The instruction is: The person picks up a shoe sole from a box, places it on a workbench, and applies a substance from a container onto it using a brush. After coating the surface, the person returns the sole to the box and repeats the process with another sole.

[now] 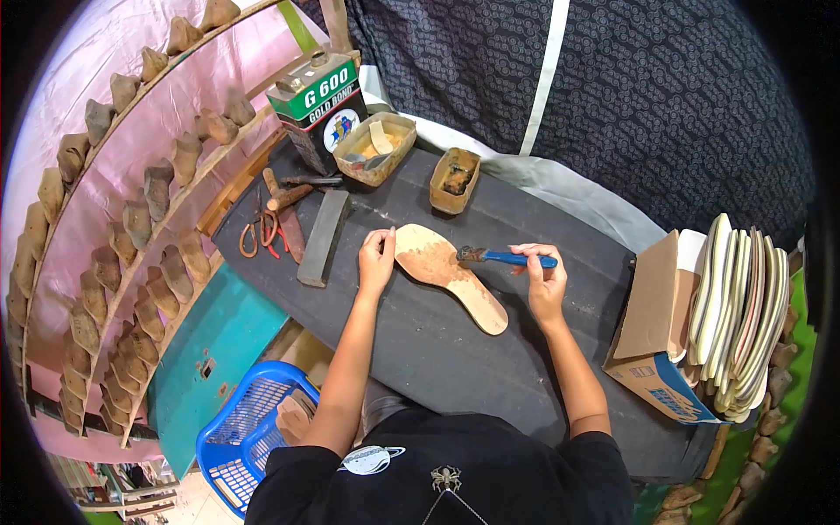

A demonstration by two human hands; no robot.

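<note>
A tan shoe insole (437,265) lies slantwise over the dark worktable, with a darker wet-looking patch across its upper and middle part. My left hand (377,261) is closed on the insole's left edge near its wide end. In my right hand (544,284) is a brush (507,258) with a blue handle, gripped between thumb and fingers. The brush's dark tip touches the insole around its middle, or hovers just over it. Beyond the insole stands a small, stained, open tub (455,180) with dark residue inside.
On the dark table (437,376), a glue can (317,109), a larger tub (376,149), a grey block (324,238), scissors (251,229) and a hammer (287,192) stand left. A cardboard box (652,328) with stacked soles (735,324) is right. Shoe lasts (136,223) line racks; a blue basket (254,429) sits below.
</note>
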